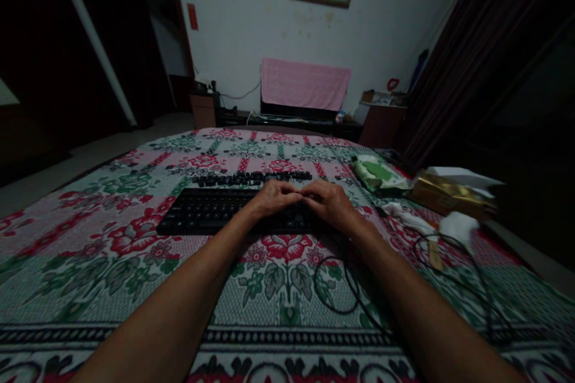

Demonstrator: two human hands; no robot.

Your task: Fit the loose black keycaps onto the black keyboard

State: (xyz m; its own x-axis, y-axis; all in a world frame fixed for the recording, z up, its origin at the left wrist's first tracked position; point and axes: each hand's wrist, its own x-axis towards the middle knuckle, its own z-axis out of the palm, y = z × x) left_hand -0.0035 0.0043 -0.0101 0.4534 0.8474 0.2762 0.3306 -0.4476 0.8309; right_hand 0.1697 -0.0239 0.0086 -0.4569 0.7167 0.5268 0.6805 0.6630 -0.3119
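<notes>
A black keyboard (202, 210) lies flat on the patterned cloth in front of me. My left hand (275, 196) and my right hand (329, 200) meet over its right half, fingertips close together. Both have their fingers bent and pinched; whatever is between them is too small and dark to make out. Behind the keyboard runs a row of loose black keycaps (242, 179). My forearms and hands cover part of the keyboard's middle and right side.
A black cable (330, 310) loops over the floral tablecloth (112, 287). To the right are a green-and-white packet (377, 173), a golden box (449, 192), crumpled white tissue (458, 227) and a small tan piece (435, 256). A pink towel (305, 84) hangs beyond the table.
</notes>
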